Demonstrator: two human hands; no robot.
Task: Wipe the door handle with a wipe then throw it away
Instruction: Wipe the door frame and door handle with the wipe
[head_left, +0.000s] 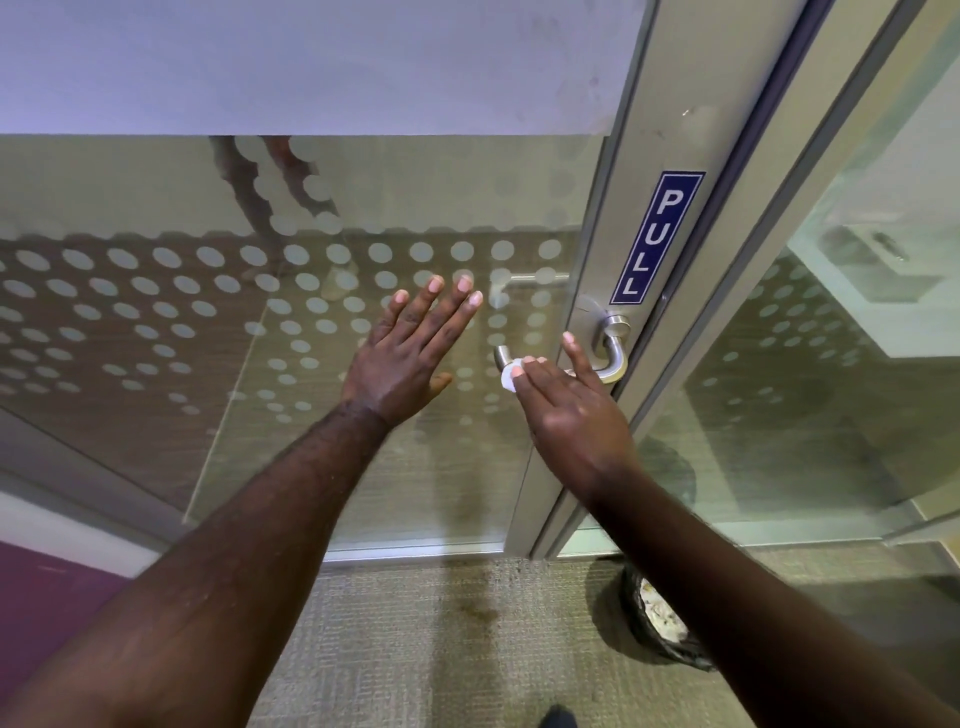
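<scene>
The bin (660, 618) sits on the carpet by the door frame's foot. The right hand (566, 410) presses a small wipe (508, 378) onto the door handle (613, 358) near its free end with loosely extended fingers, pinching little, so the wipe could slip and drop. The left hand (410, 353) rests flat and spread on the glass (156, 312), which may smudge.

Single head-worn wide view, forward and down, close on glass door (395, 322) and carpet (441, 623).

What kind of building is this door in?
Probably an office or similar workplace: a glass door with frosted dots, a metal frame bearing a PULL sign, a steel lever handle, carpet, and a lined waste bin.
</scene>
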